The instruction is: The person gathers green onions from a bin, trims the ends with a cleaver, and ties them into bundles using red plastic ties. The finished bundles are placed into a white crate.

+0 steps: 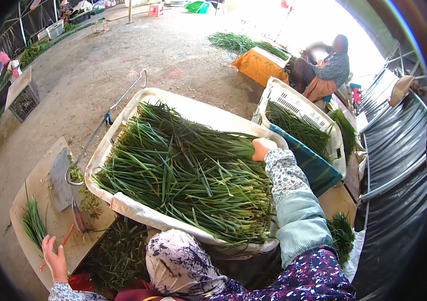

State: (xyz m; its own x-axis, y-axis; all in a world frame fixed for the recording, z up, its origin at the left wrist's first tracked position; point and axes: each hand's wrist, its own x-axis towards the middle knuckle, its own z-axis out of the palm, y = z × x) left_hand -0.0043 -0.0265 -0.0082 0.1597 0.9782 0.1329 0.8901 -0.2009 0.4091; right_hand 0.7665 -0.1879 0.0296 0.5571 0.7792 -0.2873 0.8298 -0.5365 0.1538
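Observation:
A white plastic crate [102, 161] in front of me is packed with long green leafy stalks [183, 161], like garlic chives, their pale cut ends towards the right. At the crate's right end, my right hand [263, 148] is closed around the ends of one bunch lying on top. My left hand [54, 259] is low at the left, fingers apart, beside a small green bunch [34, 222] on a pale board [29, 199]; whether it touches the bunch is unclear. A cleaver [61, 180] with a wooden handle and a red tie [68, 234] lie on that board.
A long metal hook [93, 137] rests against the crate's left side. Another white crate [300, 101] with greens and a teal cloth [307, 158] stand at the right. Beyond it sits a co-worker [330, 71] beside an orange sack [260, 66]. Loose stalks lie below the near crate.

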